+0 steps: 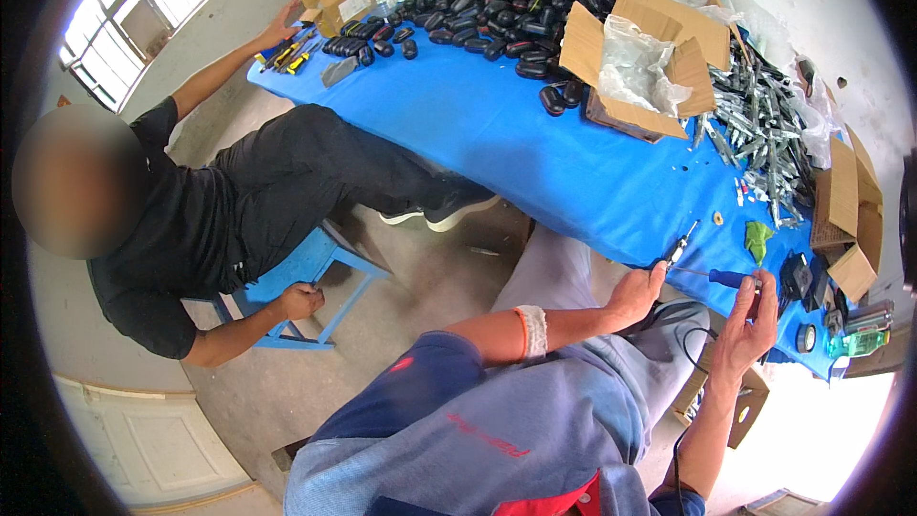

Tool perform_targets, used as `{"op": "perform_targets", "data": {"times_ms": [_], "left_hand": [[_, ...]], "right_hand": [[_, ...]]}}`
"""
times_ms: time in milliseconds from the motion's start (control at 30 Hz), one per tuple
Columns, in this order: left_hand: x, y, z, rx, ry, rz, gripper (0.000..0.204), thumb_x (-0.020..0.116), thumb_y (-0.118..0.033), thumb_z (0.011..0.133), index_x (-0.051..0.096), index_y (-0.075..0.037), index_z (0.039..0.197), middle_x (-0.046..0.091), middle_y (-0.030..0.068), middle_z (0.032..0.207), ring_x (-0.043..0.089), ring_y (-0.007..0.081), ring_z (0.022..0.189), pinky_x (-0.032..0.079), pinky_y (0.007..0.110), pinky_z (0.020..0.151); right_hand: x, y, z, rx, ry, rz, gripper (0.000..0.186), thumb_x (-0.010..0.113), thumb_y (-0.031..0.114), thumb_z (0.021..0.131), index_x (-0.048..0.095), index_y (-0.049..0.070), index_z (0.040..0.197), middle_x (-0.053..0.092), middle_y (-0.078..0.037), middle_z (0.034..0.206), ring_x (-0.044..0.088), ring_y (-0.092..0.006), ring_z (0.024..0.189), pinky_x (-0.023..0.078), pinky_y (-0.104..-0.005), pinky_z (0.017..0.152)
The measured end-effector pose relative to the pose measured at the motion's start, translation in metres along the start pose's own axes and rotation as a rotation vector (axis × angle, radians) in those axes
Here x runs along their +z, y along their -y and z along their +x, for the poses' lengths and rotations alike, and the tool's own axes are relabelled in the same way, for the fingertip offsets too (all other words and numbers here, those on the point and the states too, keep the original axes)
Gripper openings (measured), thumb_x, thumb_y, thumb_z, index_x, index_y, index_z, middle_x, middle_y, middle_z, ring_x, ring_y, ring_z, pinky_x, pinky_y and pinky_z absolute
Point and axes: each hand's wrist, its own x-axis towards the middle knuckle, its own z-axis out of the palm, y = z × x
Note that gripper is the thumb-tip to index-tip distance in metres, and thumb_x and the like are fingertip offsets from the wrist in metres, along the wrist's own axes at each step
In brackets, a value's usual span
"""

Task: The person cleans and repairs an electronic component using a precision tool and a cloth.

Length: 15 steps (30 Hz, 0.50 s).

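My left hand [637, 298] is closed on a slim dark-and-silver piece [679, 250] with a thin pointed end, held over the near edge of the blue-covered table. My right hand [748, 333] grips a screwdriver [731, 279] by its blue handle. Its thin shaft points left, toward the slim piece; whether the tip touches it I cannot tell. Beyond my hands lie a green crumpled scrap [757, 241] and a small tan ring [718, 218]. A heap of grey slim parts [755, 124] spreads farther back on the right.
Black rounded cases [516, 5] are heaped at the back. An open carton [621, 115] with clear plastic stands by them; another carton [845, 220] is at right, near a green bottle [864, 343]. A person [277, 153] sits at left, one hand near yellow-handled tools [298, 59].
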Motion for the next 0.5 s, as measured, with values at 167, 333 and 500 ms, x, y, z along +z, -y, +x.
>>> {"op": "perform_targets", "data": {"times_ms": [167, 333, 500], "left_hand": [[-0.001, -0.002, -0.002, -0.007, 0.018, 0.014, 0.067, 0.029, -0.046, 0.096, 0.057, 0.006, 0.064, 0.056, 0.0281, 0.064, 0.058, 0.0443, 0.070, 0.041, 0.051, 0.066], [-0.002, -0.001, -0.004, 0.025, 0.000, -0.007, 0.065, 0.030, -0.043, 0.097, 0.056, 0.006, 0.064, 0.056, 0.0279, 0.063, 0.058, 0.0442, 0.068, 0.041, 0.051, 0.065], [-0.001, -0.002, -0.003, -0.024, 0.022, -0.019, 0.068, 0.028, -0.046, 0.096, 0.055, 0.004, 0.059, 0.055, 0.0236, 0.058, 0.058, 0.0417, 0.066, 0.042, 0.050, 0.066]], "right_hand": [[0.001, -0.007, -0.001, -0.037, -0.054, -0.086, 0.021, 0.065, 0.008, 0.086, 0.061, -0.003, 0.104, 0.063, -0.008, 0.084, 0.052, -0.0123, 0.063, 0.042, -0.0241, 0.055], [-0.005, -0.015, 0.003, -0.009, 0.036, -0.061, 0.022, 0.064, 0.010, 0.088, 0.063, -0.003, 0.105, 0.064, -0.007, 0.087, 0.052, -0.0085, 0.071, 0.043, -0.0217, 0.060], [-0.008, -0.010, 0.000, -0.048, 0.112, 0.063, 0.021, 0.059, 0.006, 0.090, 0.061, -0.002, 0.108, 0.065, -0.008, 0.093, 0.054, -0.0106, 0.073, 0.043, -0.0220, 0.063]]}}
